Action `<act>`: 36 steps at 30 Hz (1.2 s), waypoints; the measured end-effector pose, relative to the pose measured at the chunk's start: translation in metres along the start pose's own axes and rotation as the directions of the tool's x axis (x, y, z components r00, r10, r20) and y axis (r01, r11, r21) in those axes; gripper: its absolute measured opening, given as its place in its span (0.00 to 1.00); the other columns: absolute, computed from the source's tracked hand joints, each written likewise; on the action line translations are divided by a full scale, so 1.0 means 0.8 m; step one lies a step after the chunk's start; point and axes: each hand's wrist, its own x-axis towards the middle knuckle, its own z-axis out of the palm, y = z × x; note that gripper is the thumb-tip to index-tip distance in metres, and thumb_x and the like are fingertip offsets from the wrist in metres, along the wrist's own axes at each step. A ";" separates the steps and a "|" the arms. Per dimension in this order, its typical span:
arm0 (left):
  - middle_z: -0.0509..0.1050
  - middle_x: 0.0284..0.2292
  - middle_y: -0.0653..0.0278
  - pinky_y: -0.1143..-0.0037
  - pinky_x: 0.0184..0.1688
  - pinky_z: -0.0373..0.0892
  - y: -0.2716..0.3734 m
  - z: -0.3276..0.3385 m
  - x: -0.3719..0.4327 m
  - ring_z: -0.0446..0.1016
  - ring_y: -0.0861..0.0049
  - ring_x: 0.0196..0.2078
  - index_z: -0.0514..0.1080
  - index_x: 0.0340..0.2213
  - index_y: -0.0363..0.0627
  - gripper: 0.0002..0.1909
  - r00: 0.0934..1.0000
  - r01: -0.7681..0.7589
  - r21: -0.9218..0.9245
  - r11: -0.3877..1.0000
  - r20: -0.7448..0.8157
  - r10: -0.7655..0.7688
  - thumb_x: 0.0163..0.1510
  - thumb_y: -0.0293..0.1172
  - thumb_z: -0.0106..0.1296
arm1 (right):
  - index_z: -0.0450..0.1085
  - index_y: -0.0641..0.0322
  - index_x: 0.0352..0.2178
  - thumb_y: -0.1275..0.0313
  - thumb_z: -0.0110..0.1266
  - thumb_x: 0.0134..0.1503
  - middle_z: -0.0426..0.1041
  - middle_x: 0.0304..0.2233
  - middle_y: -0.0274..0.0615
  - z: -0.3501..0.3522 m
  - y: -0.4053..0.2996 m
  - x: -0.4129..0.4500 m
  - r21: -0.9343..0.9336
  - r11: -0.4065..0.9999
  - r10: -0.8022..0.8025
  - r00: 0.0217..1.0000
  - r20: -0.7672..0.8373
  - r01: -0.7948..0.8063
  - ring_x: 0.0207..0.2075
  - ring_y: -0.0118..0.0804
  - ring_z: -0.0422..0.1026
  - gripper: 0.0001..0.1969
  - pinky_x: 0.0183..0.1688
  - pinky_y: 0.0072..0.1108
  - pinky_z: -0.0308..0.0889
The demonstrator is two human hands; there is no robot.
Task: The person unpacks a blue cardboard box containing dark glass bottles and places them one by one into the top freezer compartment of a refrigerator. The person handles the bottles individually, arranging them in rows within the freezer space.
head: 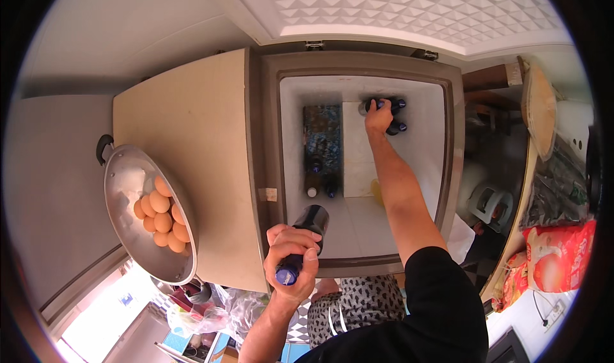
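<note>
My left hand is wrapped around a dark bottle with a blue cap, tilted over the front rim of an open chest freezer. My right hand reaches deep inside, to the back right, its fingers around another dark bottle. Beside those fingers are more dark bottles with blue caps, close to the right inner wall. Lower on the left, bottles with a blue cap and a white cap stand in a darker well. My right forearm partly covers a yellow item.
The raised freezer lid stands behind. On the left, a metal wok holding several brown eggs sits on a wooden top. A red package and a dark plastic bag lie at the right.
</note>
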 end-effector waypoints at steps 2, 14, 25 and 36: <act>0.78 0.29 0.60 0.62 0.55 0.64 -0.003 0.003 -0.001 0.79 0.67 0.36 0.65 0.36 0.44 0.08 1.000 0.003 0.003 1.000 0.012 -0.003 0.62 0.22 0.56 | 0.70 0.68 0.51 0.66 0.64 0.62 0.81 0.44 0.63 -0.001 -0.002 0.004 -0.005 1.000 0.019 1.000 0.017 -0.019 0.46 0.65 0.80 0.21 0.49 0.44 0.75; 0.83 0.46 0.51 0.60 0.64 0.67 -0.027 0.046 0.043 0.76 0.52 0.58 0.66 0.34 0.41 0.09 0.991 0.103 0.004 0.995 0.083 -0.102 0.60 0.16 0.56 | 0.78 0.65 0.44 0.85 0.53 0.57 0.81 0.34 0.38 -0.199 -0.112 -0.162 0.580 0.791 -0.215 0.797 0.564 -0.197 0.30 0.26 0.78 0.15 0.30 0.21 0.71; 0.72 0.63 0.43 0.56 0.73 0.57 -0.040 0.099 0.081 0.57 0.43 0.74 0.68 0.35 0.42 0.07 0.938 -0.004 0.115 0.993 0.344 -0.036 0.63 0.22 0.58 | 0.73 0.57 0.51 0.72 0.66 0.49 0.78 0.52 0.46 -0.327 -0.184 -0.207 0.353 0.828 -0.557 0.567 0.607 0.435 0.48 0.56 0.79 0.26 0.45 0.38 0.76; 0.53 0.72 0.36 0.56 0.69 0.64 -0.016 0.069 0.003 0.61 0.40 0.70 0.54 0.65 0.28 0.36 0.928 0.163 0.301 0.940 0.276 -0.249 0.60 0.18 0.56 | 0.76 0.60 0.48 0.61 0.76 0.43 0.80 0.42 0.52 -0.094 -0.013 -0.143 0.221 0.944 -0.291 0.930 0.222 0.243 0.43 0.58 0.80 0.31 0.45 0.40 0.75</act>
